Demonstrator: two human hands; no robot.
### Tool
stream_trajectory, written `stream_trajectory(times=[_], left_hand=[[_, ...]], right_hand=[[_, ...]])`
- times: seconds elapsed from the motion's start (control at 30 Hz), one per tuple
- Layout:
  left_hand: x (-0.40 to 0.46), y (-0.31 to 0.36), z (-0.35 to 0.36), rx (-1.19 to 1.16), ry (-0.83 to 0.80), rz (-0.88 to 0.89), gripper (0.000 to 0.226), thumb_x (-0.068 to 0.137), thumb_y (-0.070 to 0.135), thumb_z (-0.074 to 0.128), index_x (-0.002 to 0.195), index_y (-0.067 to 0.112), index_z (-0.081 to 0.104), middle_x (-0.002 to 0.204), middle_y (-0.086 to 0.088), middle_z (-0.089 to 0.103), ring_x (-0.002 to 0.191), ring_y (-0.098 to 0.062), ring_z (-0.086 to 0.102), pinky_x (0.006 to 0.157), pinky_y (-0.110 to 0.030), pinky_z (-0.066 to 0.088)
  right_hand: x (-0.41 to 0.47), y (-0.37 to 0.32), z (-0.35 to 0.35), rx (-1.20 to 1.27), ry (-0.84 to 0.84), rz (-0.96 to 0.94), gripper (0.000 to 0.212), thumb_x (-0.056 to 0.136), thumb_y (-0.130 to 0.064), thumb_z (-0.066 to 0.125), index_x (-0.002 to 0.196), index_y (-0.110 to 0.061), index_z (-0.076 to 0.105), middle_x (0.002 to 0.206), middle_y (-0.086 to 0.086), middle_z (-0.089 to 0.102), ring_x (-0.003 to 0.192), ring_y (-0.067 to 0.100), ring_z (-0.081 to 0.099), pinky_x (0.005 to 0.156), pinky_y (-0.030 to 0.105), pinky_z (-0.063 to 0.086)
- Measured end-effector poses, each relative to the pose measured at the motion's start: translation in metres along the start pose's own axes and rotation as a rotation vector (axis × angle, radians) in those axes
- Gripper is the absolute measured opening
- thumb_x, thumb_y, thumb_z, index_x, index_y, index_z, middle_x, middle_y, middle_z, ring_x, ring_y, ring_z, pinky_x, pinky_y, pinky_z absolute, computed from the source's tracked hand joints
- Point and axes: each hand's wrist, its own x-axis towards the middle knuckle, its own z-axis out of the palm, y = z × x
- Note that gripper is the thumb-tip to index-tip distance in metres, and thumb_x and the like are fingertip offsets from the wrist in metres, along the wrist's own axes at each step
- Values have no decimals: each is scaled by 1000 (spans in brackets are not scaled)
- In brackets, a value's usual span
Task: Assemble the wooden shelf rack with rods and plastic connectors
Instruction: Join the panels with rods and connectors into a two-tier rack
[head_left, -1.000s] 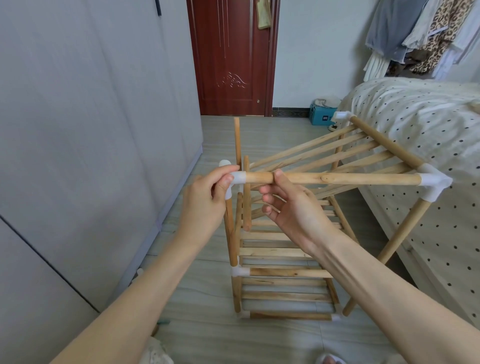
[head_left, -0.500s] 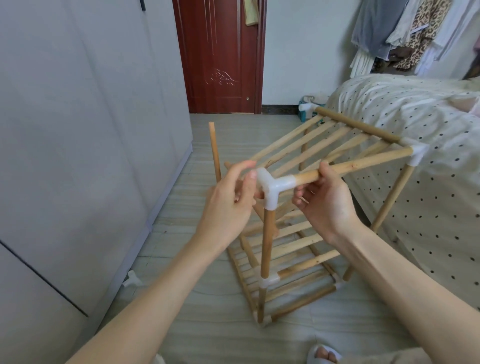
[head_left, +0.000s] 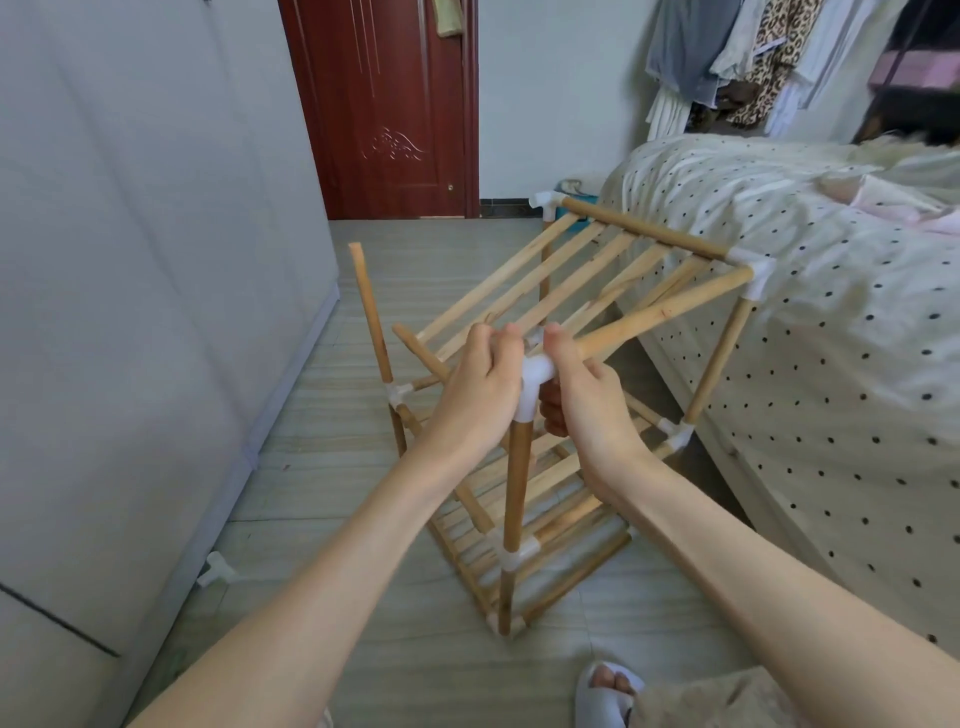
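Observation:
The wooden shelf rack (head_left: 519, 519) stands on the floor in front of me, with lower slatted shelves and a tilted top slatted shelf (head_left: 571, 280). My left hand (head_left: 480, 387) grips the white plastic corner connector (head_left: 535, 376) on top of the near upright rod (head_left: 519, 478). My right hand (head_left: 587, 400) holds the horizontal top rod (head_left: 670, 309) right where it enters that connector, thumb on top. At the left a bare upright rod (head_left: 371, 317) sticks up with no connector on it. The top shelf's free rail end (head_left: 415, 345) hangs unattached near it.
A loose white connector (head_left: 215, 574) lies on the floor by the grey wardrobe (head_left: 130, 312) on the left. A bed with a dotted cover (head_left: 831, 338) touches the rack's right side. A red door (head_left: 389, 104) is behind; my slippered foot (head_left: 608, 686) is below.
The rack has turned so its near corner faces me. Both hands have closed in on the corner connector; the left hand, open beside it before, now grips it.

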Motion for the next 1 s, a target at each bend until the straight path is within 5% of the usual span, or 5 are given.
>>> stream_trajectory(times=[0.27,0.43,0.57,0.77,1.0], left_hand=[[-7,-3,12,-33,-57,4,23,100,33,28,82,22,38,74,4,42,55,18,45,52,2,34],[-18,-7,19,-87,-59,36,23,99,34,31,80,24,40,70,6,42,54,13,46,51,-1,34],[-16,-7,16,-117,16,42,25,99,34,35,78,26,46,62,12,42,51,9,44,49,-4,33],[-5,-1,12,-76,68,63,26,100,29,31,78,25,44,66,8,40,49,6,42,48,-9,34],[-11,5,39,116,-114,183,31,100,42,24,101,26,51,77,10,51,72,1,50,63,-25,40]], right_hand=[[-5,9,-14,-42,-60,-45,52,97,-46,33,59,-13,45,46,-8,42,43,1,39,46,10,34],[-16,11,-24,-41,-93,-37,52,95,-49,34,62,-12,47,51,-4,39,45,5,36,48,14,33],[-13,3,-28,29,52,62,47,91,-54,44,62,-18,40,53,-7,35,45,8,32,46,17,31],[13,-9,-35,96,126,116,33,97,-35,46,74,-13,55,57,-6,57,50,9,45,45,20,36],[34,-12,-74,80,228,175,35,96,-32,47,67,-12,50,52,1,52,49,16,47,46,25,36]])
